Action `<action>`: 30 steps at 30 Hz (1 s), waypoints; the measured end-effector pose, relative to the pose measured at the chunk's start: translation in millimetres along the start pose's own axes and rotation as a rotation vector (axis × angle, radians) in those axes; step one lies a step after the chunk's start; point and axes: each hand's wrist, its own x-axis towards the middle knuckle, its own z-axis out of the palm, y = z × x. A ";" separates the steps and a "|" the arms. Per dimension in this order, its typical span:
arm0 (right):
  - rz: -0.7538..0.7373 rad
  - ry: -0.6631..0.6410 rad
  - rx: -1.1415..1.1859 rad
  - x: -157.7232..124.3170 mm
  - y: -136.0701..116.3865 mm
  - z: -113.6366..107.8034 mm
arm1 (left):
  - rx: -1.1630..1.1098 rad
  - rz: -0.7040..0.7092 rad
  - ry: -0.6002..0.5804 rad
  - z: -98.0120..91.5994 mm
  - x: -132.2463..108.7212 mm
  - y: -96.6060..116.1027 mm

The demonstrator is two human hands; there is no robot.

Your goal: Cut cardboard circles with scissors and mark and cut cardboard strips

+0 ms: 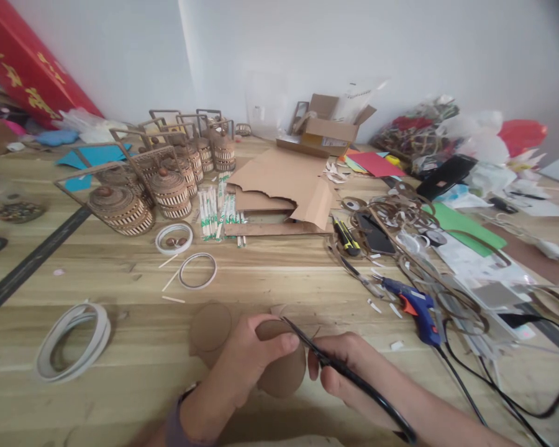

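The right hand (349, 366) is wrapped around the handles of black scissors (377, 394), whose blades lie against the cardboard disc (282, 375); how far the blades are apart cannot be told. The disc is held by the left hand (249, 354), near the front edge of the table, the thumb pressed on top and the fingers mostly hidden. For a clean curve, the cardboard is best turned into the blades, while the scissors are kept nearly still. Short cuts are to be preferred, and care should be taken with the left thumb, which is placed very near the blades.

Behind, a pale wall (279, 43) is seen. Before it, the wooden table (135, 397) is covered by many materials. At the middle, a torn cardboard sheet (270, 174) is laid; to its left, lidded woven baskets (123, 211) with tall handles are grouped. On the right, a blue glue gun (417, 307) is placed, and beyond it a yellow-black utility knife (346, 236). Small white scraps (397, 345) are scattered near the glue gun.
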 end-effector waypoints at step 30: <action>-0.014 -0.003 0.013 -0.1 1.2 1.5 | 0.015 -0.025 -0.051 -0.1 -0.1 2.3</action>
